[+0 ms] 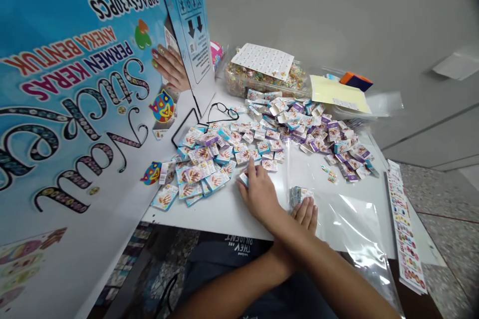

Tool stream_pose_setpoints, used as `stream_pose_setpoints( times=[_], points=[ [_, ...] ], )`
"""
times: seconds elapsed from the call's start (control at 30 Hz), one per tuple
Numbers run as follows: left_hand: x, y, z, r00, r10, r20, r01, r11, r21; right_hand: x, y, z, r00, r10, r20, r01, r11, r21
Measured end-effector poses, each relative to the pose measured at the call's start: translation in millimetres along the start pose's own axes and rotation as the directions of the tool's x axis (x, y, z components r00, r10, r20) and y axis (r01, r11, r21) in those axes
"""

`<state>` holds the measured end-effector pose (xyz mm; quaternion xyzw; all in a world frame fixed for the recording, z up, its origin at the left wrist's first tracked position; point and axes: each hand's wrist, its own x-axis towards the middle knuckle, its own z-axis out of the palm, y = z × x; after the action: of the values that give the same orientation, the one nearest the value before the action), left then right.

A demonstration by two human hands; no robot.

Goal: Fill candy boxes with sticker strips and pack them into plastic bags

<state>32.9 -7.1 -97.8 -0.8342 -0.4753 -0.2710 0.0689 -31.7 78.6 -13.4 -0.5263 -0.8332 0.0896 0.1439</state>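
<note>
My forearms cross, the right one above the left. My right hand (260, 192) reaches to the near edge of a heap of small printed card boxes (202, 172), its thumb and forefinger around a small box (244, 178) that is partly hidden. Lower and to the right, my left hand (307, 213) has its fingers together over a short row of small boxes (300, 194), gripping them on a clear plastic bag (348, 224). Its thumb is hidden. The boxes carry pictures of hands, with blue or purple sides.
A big printed carton (75, 84) stands at the left. Behind the heap lie eyeglasses (223, 109) and a bag of colourful small pieces (262, 77) under a printed sheet. More boxes (333, 139) lie to the right, near a yellow sheet (339, 93). Sticker strips (406, 229) hang over the right edge.
</note>
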Motion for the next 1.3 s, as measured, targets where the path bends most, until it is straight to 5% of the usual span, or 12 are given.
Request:
stream_pose_setpoints(
  times=[0.2,0.43,0.6,0.7,0.8,0.9,1.0,1.3],
  points=[
    [1,-2,-0.1,1.0,-0.002,0.019,0.002,1.0,-0.002,-30,25,-2,0.994,-0.104,0.016,0.102,0.917,-0.386],
    [0,-1,4.3,0.998,0.034,0.055,-0.034,0.999,-0.003,-37,31,11,0.995,-0.104,0.003,0.097,0.912,-0.4],
    [1,-2,-10.0,0.999,0.026,0.039,-0.026,1.0,-0.001,-38,27,15,0.998,-0.06,-0.031,0.047,0.941,-0.337],
    [2,-4,-24.2,0.999,0.041,0.029,-0.043,0.997,0.071,-39,30,16,0.999,-0.034,-0.033,0.025,0.971,-0.236],
    [3,-6,-31.9,0.997,0.073,0.024,-0.076,0.983,0.165,-41,36,11,0.995,-0.035,-0.097,0.039,0.999,0.034],
    [3,-8,-27.2,0.994,0.108,-0.003,-0.105,0.967,0.231,-43,41,2,0.979,-0.087,-0.184,0.144,0.935,0.323],
    [3,-8,-14.4,0.989,0.125,-0.084,-0.099,0.96,0.261,-47,42,-1,0.961,-0.145,-0.234,0.236,0.874,0.425],
    [1,-4,7.8,0.974,0.138,-0.182,-0.083,0.955,0.284,-48,42,15,0.945,-0.297,-0.14,0.298,0.954,-0.01]
  ],
)
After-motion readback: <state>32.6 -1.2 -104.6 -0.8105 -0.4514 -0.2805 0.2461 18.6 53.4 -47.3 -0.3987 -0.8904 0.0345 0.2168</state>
